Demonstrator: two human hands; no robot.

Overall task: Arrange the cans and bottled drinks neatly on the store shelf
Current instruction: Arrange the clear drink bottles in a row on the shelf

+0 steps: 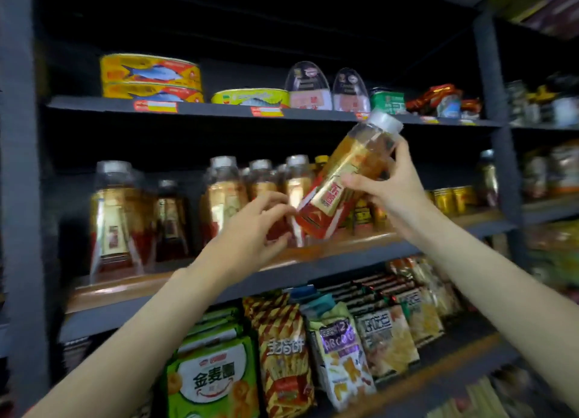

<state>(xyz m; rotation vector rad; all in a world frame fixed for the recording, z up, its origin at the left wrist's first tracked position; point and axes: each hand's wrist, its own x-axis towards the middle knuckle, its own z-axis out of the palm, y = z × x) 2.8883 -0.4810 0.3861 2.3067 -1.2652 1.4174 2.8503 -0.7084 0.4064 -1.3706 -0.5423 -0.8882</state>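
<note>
My right hand grips a clear bottle of amber drink with a white cap and a red-and-gold label, tilted with its cap up to the right, in front of the middle shelf. My left hand reaches to the bottle's lower end, fingers curled near a red-labelled bottle standing behind it; whether it holds that one is unclear. Several like bottles stand in a row on the middle shelf. Small gold cans sit at the shelf's right end.
The top shelf carries flat yellow fish tins, domed packs and a green tin. Snack bags fill the shelf below. A dark upright post divides this bay from the shelves at the right.
</note>
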